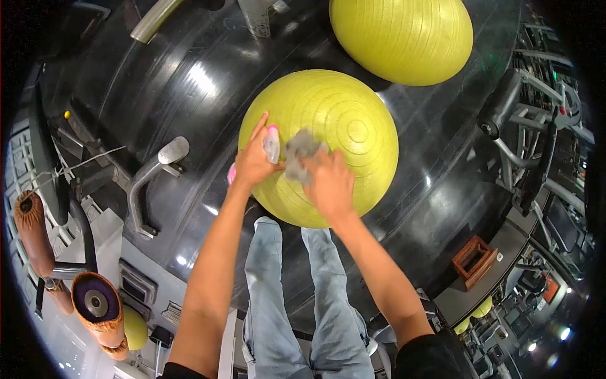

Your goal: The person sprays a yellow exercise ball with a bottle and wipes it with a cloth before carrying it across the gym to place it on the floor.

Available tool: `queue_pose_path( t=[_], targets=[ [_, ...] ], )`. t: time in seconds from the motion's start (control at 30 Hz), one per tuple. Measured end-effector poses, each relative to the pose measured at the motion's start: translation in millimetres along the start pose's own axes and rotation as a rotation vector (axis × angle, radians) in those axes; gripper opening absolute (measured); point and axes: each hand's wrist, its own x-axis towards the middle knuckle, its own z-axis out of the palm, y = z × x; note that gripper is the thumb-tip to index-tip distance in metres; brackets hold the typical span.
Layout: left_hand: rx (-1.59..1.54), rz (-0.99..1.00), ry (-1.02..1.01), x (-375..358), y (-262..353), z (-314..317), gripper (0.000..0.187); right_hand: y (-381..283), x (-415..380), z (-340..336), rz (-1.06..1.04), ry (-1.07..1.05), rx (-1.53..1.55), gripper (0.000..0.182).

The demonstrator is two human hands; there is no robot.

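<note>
A large yellow-green exercise ball rests on the dark floor in front of my legs. My left hand is at the ball's left side, wrapped round a clear bottle with pink parts. A grey cloth, blurred by motion, lies against the ball between my hands. My right hand presses this cloth on the ball's surface, its fingers partly smeared.
A second yellow ball sits beyond, at the upper right. Gym machines with metal frames stand at the left, others at the right. A brown wooden box is at the lower right.
</note>
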Motion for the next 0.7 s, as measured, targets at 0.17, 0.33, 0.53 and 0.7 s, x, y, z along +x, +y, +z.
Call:
queue_pose_path(
  t=[0.17, 0.33, 0.53, 0.7],
  targets=[
    [0.038, 0.136, 0.099, -2.1, -9.7, -1.4, 0.118, 38.5, -67.0, -6.3, 0.000, -0.041, 0.056, 0.040],
    [-0.037, 0.143, 0.068, -2.6, -14.8, -6.5, 0.125, 103.4, -102.8, 7.0, 0.190, 0.218, 0.205, 0.033],
    [-0.099, 0.149, 0.091, -19.7, -9.2, 5.0, 0.130, 152.9, -45.7, 13.4, 0.783, 0.498, 0.370, 0.029],
    [-0.036, 0.152, 0.089, -34.8, -12.4, 11.5, 0.130, 187.8, 21.1, -7.8, 0.940, 0.228, 0.207, 0.053]
  ],
)
